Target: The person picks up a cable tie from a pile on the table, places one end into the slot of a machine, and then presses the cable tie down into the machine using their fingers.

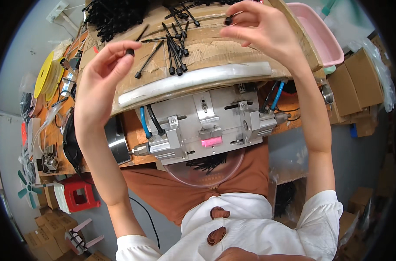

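Note:
My left hand [103,82] is closed in a pinch on a thin black rod with a round knob [129,51] at its end, above the left side of a cardboard-covered surface [224,50]. To the right, my right hand [272,32] pinches another black knobbed rod [228,20]; most of its shaft is hidden by the fingers. Between the hands lie several loose knobbed rods [176,54], their knobs mostly toward me. Nearer to me sits a metal fixture [191,115] with two side clamps and a pink piece [212,141] at its middle.
A dense black pile [113,19] rests at the far left. A whitish padded strip [193,82] lines the cardboard's near edge. Blue hoses [145,122] run to the fixture. Under it, a clear bowl [228,176] holds black rods. A pink basin [317,32] stands far right.

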`<control>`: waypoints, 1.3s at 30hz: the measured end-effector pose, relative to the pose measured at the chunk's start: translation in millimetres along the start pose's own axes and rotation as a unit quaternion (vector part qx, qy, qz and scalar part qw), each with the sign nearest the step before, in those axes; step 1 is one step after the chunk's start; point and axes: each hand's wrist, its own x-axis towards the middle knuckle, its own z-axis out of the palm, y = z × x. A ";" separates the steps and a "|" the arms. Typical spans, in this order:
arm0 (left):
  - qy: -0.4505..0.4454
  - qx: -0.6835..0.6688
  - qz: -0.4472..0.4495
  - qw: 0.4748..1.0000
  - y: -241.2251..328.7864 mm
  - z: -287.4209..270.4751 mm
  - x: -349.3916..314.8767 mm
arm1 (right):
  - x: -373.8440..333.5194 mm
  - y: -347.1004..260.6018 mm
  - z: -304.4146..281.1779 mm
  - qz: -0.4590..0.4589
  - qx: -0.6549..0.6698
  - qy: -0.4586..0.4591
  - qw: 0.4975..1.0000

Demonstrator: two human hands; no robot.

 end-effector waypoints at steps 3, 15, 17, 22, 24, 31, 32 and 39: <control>0.069 0.157 0.152 0.973 -9.6 37.4 -44.6 | -12.1 -12.5 -10.2 0.104 0.202 0.048 0.973; -0.034 0.430 0.075 0.899 -65.9 168.6 -173.0 | -71.8 -26.6 -8.5 0.034 0.407 0.107 0.907; -0.046 0.437 0.063 0.896 -65.3 171.3 -173.8 | -79.1 -19.9 -14.3 0.017 0.376 0.097 0.921; -0.040 0.453 0.072 0.888 -62.4 172.7 -171.2 | -93.7 -23.5 -8.6 -0.042 0.287 0.129 0.948; -0.041 0.458 0.069 0.886 -63.4 171.5 -171.8 | -106.1 -27.1 0.6 -0.041 0.266 0.140 0.953; -0.072 0.377 0.090 0.919 -40.4 130.0 -145.9 | -198.4 -27.5 77.2 -0.081 0.021 0.088 0.993; -0.008 0.416 0.108 0.903 -30.2 116.1 -127.8 | -209.0 -28.6 87.2 -0.068 0.006 0.057 0.996; -0.001 0.394 0.110 0.913 -45.6 19.2 -3.2 | -223.8 -21.8 131.0 -0.041 -0.009 -0.023 0.999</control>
